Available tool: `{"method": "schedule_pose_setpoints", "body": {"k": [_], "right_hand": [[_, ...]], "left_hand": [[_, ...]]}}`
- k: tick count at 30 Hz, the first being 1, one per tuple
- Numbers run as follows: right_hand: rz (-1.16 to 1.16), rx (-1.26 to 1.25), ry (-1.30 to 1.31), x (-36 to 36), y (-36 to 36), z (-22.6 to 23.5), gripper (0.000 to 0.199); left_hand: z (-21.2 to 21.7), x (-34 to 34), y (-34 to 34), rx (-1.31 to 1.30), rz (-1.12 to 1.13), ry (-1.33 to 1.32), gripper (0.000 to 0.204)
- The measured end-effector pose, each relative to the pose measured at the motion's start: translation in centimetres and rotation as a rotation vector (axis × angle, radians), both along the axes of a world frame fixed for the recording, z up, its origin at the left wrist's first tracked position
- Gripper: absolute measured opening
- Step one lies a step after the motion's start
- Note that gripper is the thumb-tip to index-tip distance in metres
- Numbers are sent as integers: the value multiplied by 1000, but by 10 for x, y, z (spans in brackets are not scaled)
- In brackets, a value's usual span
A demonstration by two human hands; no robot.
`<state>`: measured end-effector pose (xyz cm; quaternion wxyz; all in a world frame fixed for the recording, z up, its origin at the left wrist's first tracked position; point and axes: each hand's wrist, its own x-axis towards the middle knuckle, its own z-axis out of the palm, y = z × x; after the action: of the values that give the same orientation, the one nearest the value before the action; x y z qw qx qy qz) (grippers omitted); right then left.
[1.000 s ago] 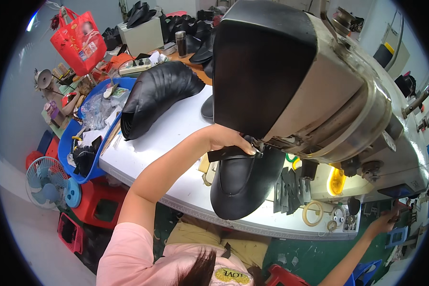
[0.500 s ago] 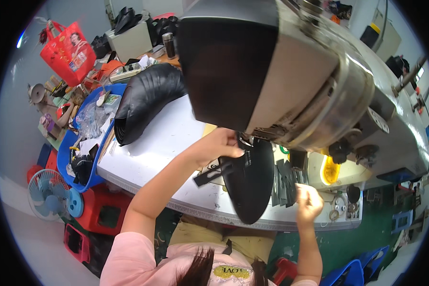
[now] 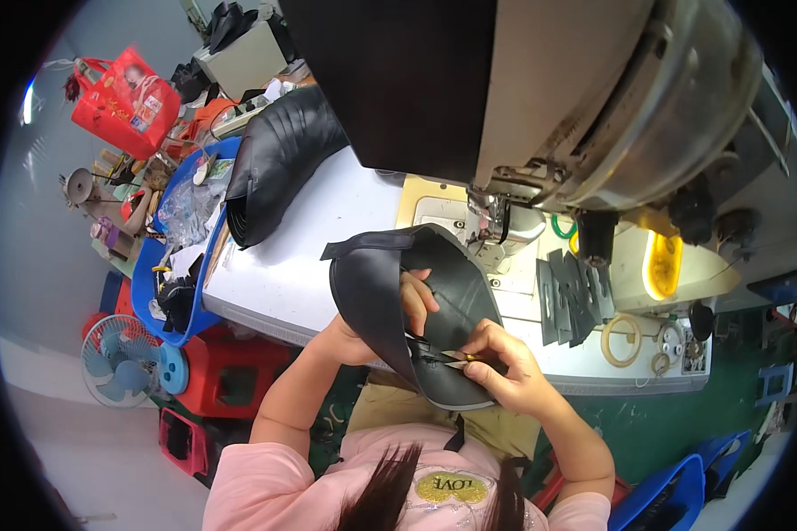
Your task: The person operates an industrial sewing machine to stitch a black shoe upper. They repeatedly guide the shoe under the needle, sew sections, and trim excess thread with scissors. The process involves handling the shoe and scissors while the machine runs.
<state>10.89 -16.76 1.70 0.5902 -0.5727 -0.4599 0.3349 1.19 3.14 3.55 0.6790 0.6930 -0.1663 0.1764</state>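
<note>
At the bench's 6 o'clock edge, our left hand [image 3: 376, 323] grips the black upper [image 3: 390, 283]; our right hand [image 3: 505, 372] pinches snips [image 3: 456, 358]. We'd judge: keep leather taut, cut close.

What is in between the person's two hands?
In the head view, a curved black leather piece lies between the left hand and right hand.

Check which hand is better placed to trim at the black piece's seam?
Right. The right hand already holds the small snips at the seam; the left hand is busy gripping the black leather piece.
</note>
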Motion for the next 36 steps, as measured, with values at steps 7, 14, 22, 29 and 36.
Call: {"method": "schedule_pose_setpoints", "body": {"k": [7,14,22,29,36], "right_hand": [[-12,30,-181,-4,11,19,14],[-103,-8,-113,11,-4,19,17],[-9,-46,-138,0,9,19,18],[-130,-48,63,2,2,13,13],[2,3,-252,0,14,21,14]], "left_hand": [[2,0,-3,-9,-10,65,10],[-10,1,6,32,-50,-70,9],[-2,-1,-1,-5,8,60,14],[-5,-5,-2,-73,-1,88,15],[-4,-3,-3,-62,5,69,14]]}}
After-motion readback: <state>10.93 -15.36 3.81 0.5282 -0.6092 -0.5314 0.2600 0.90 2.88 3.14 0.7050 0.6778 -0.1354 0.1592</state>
